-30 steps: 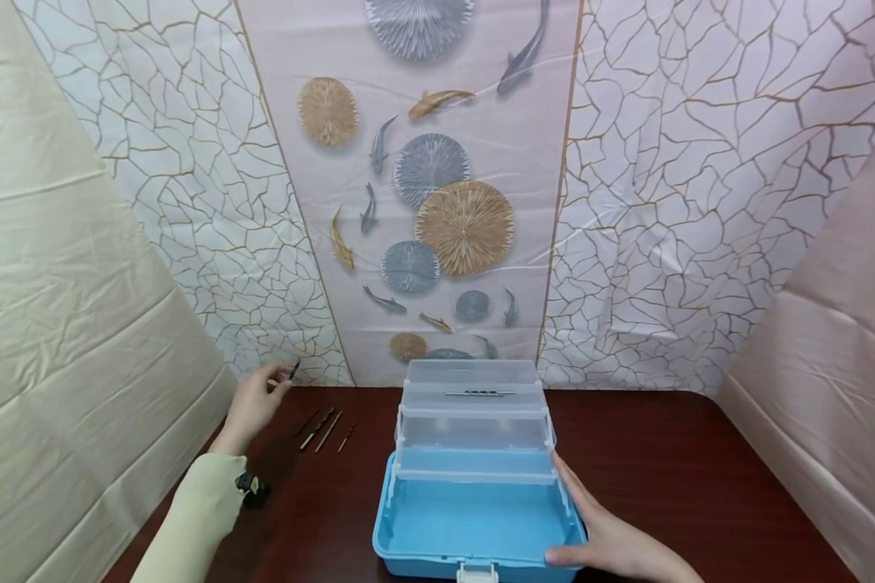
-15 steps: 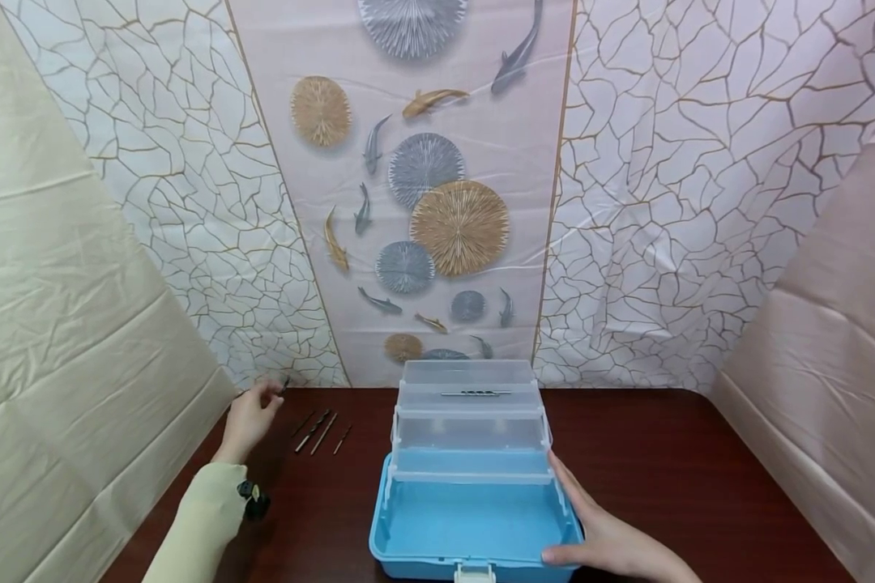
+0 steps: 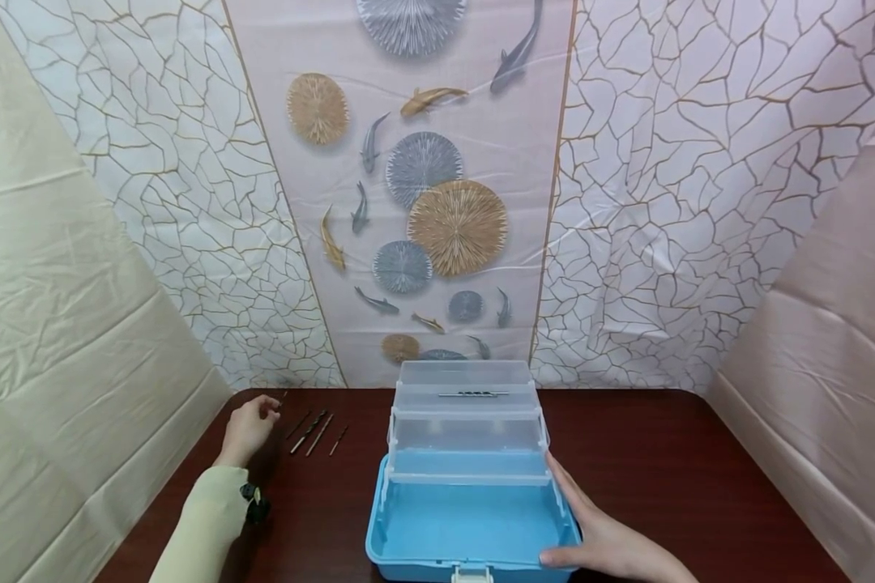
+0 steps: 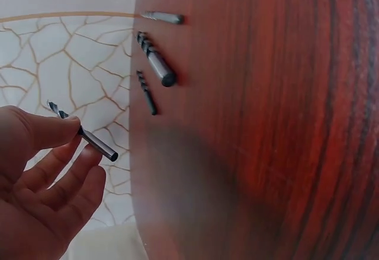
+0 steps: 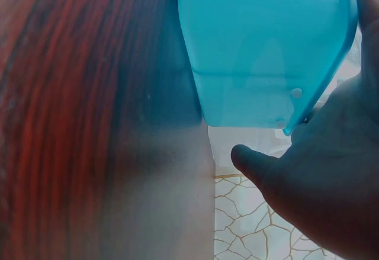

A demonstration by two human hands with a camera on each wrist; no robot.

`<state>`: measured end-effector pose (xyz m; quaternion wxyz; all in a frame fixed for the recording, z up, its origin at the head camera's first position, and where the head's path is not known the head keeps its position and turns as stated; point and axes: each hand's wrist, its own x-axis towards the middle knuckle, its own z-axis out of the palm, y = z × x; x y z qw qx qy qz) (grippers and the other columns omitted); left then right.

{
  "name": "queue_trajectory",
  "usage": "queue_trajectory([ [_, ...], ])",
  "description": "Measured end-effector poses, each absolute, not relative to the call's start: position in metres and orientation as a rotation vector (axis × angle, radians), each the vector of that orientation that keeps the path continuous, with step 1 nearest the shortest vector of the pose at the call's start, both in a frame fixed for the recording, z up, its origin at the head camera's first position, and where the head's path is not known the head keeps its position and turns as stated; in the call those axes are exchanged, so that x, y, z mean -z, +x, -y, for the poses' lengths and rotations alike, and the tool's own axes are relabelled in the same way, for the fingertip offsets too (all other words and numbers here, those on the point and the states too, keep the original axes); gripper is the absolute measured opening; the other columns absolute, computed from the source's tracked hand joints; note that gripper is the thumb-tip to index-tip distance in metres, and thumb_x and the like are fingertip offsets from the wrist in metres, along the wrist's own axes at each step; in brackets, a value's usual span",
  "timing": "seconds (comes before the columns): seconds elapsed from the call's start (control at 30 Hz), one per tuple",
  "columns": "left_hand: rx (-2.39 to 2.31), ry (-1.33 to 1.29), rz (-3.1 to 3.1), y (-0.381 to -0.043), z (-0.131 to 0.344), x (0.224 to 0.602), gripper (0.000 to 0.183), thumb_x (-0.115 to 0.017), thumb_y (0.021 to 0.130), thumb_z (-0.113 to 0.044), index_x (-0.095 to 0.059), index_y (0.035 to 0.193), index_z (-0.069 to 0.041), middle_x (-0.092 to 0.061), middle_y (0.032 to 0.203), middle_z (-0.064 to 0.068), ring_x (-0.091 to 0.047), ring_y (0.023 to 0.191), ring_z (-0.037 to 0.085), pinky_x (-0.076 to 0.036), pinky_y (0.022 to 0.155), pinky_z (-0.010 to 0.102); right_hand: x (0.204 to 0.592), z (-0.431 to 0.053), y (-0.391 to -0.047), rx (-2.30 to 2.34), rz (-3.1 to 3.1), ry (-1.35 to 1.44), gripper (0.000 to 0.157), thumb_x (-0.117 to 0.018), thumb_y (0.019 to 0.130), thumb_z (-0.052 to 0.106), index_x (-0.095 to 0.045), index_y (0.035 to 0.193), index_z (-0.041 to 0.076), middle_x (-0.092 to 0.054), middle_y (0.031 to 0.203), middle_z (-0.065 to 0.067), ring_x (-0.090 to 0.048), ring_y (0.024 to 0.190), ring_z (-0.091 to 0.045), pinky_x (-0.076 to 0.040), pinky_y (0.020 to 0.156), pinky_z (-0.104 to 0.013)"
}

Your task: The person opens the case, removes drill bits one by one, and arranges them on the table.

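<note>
My left hand pinches a dark spiral drill bit between thumb and fingertips, above the table's far left edge. The bit's plain shank points toward the table in the left wrist view. Several more drill bits lie side by side just right of that hand. My right hand rests on the right side of a blue toolbox, thumb at the front rim and fingers stretched along the side. The toolbox's clear trays are folded up and back. Drill bits lie in the rearmost visible tray.
The dark red-brown wooden table runs back to a patterned cloth wall. Cream cloth slopes down along the left, and another cloth panel hangs at the right. A white latch sits on the toolbox front.
The left hand has come down from near the wall toward the table edge with the drill bit. The head view has shifted slightly; the right hand stays on the toolbox.
</note>
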<state>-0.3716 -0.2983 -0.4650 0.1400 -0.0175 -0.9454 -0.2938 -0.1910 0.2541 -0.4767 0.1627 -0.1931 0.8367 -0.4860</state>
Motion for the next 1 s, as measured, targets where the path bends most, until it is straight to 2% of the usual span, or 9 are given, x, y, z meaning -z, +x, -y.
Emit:
queue_trajectory([
  [0.23, 0.775, -0.021, 2.793, -0.375, 0.302, 0.471, 0.017, -0.056, 0.086, -0.004, -0.063, 0.1, 0.003, -0.063, 0.084, 0.011, -0.056, 0.066, 0.023, -0.043, 0.056, 0.039, 0.477, -0.254, -0.192, 1.435, -2.321, -0.501, 0.103, -0.067, 0.086, 0.021, 0.016, 0.144, 0.042, 0.019, 0.152, -0.001, 0.002, 0.134, -0.037, -0.012, 0.095, -0.072],
  [0.47, 0.76, 0.003, 2.859, -0.379, 0.304, 0.475, 0.016, -0.06, 0.084, -0.006, -0.063, 0.098, 0.002, -0.059, 0.074, 0.007, -0.053, 0.059, 0.02, -0.043, 0.057, 0.039, 0.476, -0.253, -0.193, 1.442, -2.298, -0.482, 0.101, -0.066, 0.087, 0.023, 0.015, 0.144, 0.043, 0.02, 0.151, -0.004, 0.002, 0.134, -0.04, -0.011, 0.093, -0.073],
  [0.77, 0.811, 0.038, 2.878, -0.38, 0.301, 0.476, 0.017, -0.058, 0.085, -0.002, -0.061, 0.1, 0.006, -0.058, 0.072, 0.009, -0.053, 0.05, 0.018, -0.043, 0.051, 0.035, 0.474, -0.253, -0.192, 1.452, -2.3, -0.503, 0.102, -0.067, 0.086, 0.021, 0.015, 0.144, 0.043, 0.019, 0.152, -0.004, 0.001, 0.134, -0.04, -0.012, 0.093, -0.073],
  [1.0, 0.747, 0.028, 2.899, -0.379, 0.301, 0.478, 0.011, -0.058, 0.083, 0.001, -0.063, 0.092, 0.005, -0.061, 0.084, 0.015, -0.055, 0.067, 0.025, -0.046, 0.059, 0.04, 0.476, -0.254, -0.193, 1.429, -2.321, -0.538, 0.103, -0.067, 0.086, 0.02, 0.015, 0.145, 0.04, 0.02, 0.151, -0.003, 0.006, 0.134, -0.037, -0.007, 0.095, -0.072],
])
